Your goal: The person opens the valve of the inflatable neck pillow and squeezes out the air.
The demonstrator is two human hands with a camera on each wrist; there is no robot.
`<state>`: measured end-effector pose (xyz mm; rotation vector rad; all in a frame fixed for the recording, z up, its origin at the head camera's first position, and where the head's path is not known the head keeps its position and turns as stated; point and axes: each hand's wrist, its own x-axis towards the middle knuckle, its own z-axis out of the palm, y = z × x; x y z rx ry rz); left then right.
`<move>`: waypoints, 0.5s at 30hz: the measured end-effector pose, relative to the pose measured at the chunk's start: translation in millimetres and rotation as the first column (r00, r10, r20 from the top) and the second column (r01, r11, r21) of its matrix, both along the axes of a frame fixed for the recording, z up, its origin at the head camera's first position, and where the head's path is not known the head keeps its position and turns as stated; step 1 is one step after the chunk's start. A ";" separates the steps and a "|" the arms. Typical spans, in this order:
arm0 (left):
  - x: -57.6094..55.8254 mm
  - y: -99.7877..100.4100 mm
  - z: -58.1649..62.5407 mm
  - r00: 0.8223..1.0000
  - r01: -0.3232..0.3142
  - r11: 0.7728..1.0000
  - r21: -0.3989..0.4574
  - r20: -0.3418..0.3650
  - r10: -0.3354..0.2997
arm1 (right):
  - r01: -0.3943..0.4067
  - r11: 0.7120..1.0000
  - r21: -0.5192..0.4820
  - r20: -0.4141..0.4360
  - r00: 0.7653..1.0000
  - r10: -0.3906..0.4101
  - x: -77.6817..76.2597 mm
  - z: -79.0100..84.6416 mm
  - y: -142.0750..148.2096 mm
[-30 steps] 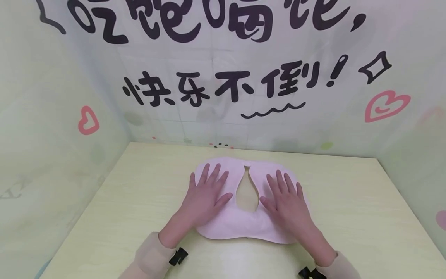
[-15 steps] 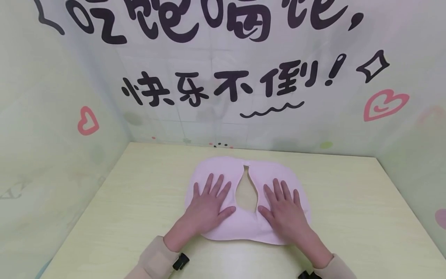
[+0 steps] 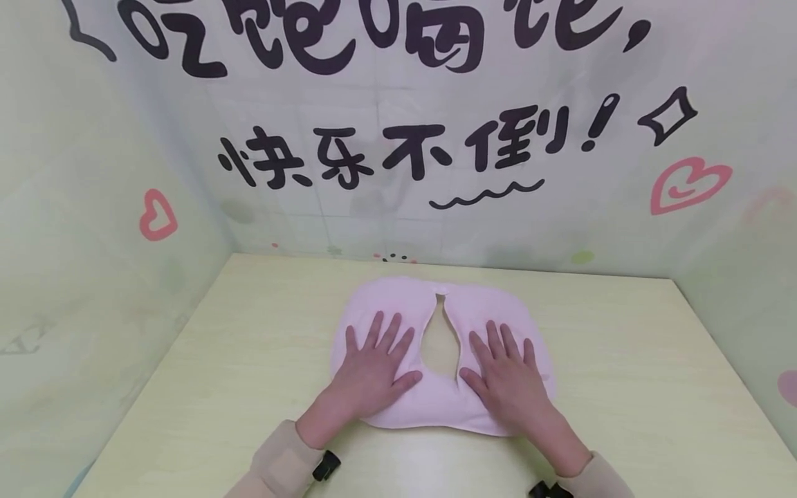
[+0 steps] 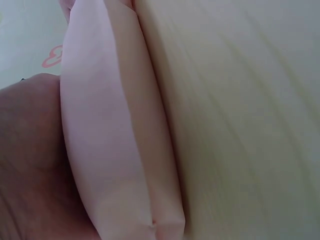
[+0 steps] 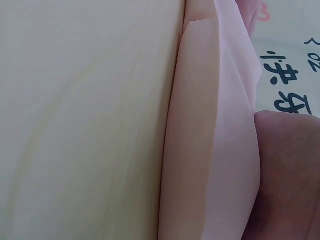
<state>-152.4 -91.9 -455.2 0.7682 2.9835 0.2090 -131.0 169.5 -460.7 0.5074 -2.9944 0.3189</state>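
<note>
A pink cushion point(image 3: 436, 408) with rounded corners lies flat on the wooden table point(image 3: 261, 325). A teardrop-shaped opening in its middle shows the tabletop, and a narrow slit runs from it toward the far edge. My left hand point(image 3: 369, 373) rests on the cushion's left half with fingers spread. On the right half lies my right hand point(image 3: 509, 380), its fingers straight and pointing away from me. Both thumbs point in toward the opening. In each wrist view the cushion's thick side point(image 4: 100, 120) shows close up, with the palm point(image 5: 287, 170) against its top.
A pale printed backdrop point(image 3: 398, 228) with black lettering and pink hearts stands behind the table and along both sides. Black clips point(image 3: 326, 466) sit at the wrists, by the beige sleeves point(image 3: 280, 456).
Both hands have slid a little toward me over the cushion since a second ago. More of the cushion's far left part shows now. In the last half second they have hardly moved.
</note>
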 end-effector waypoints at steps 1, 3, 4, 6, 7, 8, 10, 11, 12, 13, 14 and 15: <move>0.0 0.4 0.2 1.000 0.002 1.000 -0.002 0.002 -0.002 | 0.001 1.000 0.004 0.002 1.000 -0.001 0.2 0.8 0.0; 0.0 0.9 0.5 1.000 0.004 1.000 -0.008 0.005 -0.004 | 0.004 1.000 0.007 0.007 1.000 -0.004 0.5 1.7 0.2; -0.1 1.1 0.3 1.000 0.004 1.000 -0.013 0.003 -0.003 | 0.004 1.000 0.008 0.009 1.000 -0.004 0.7 2.0 0.2; 0.0 1.0 0.1 1.000 0.002 1.000 -0.024 0.001 -0.002 | 0.004 1.000 0.007 0.011 1.000 -0.004 0.7 2.1 0.0; -0.2 0.8 -0.4 1.000 0.001 1.000 -0.030 -0.001 -0.001 | 0.003 1.000 0.007 0.010 1.000 -0.003 0.7 2.1 0.0; -0.2 0.6 -0.7 1.000 0.001 0.999 -0.033 -0.002 -0.001 | 0.002 1.000 0.006 0.009 1.000 -0.002 0.7 2.1 -0.1; -0.1 0.5 -0.6 1.000 0.000 0.999 -0.041 -0.005 0.000 | -0.001 1.000 0.006 0.008 1.000 0.000 0.6 2.2 -0.4; -0.1 0.5 -0.4 1.000 0.000 0.999 -0.042 -0.002 0.000 | -0.001 1.000 0.008 0.007 1.000 0.001 0.4 2.1 -0.5; 0.1 0.6 0.0 1.000 -0.001 0.999 -0.039 0.002 0.001 | 0.000 1.000 0.012 0.006 1.000 0.000 0.0 1.8 -0.5; 0.3 0.7 0.4 1.000 -0.001 0.999 -0.036 0.004 0.002 | 0.001 1.000 0.015 0.005 1.000 -0.001 -0.3 1.8 -0.6; 0.5 0.7 0.8 1.000 -0.002 1.000 -0.031 0.006 0.002 | 0.002 1.000 0.018 0.005 1.000 -0.002 -0.7 1.7 -0.6; 0.8 0.8 1.3 1.000 -0.002 1.000 -0.029 0.008 0.003 | 0.003 1.000 0.018 0.005 1.000 -0.003 -1.1 1.6 -0.7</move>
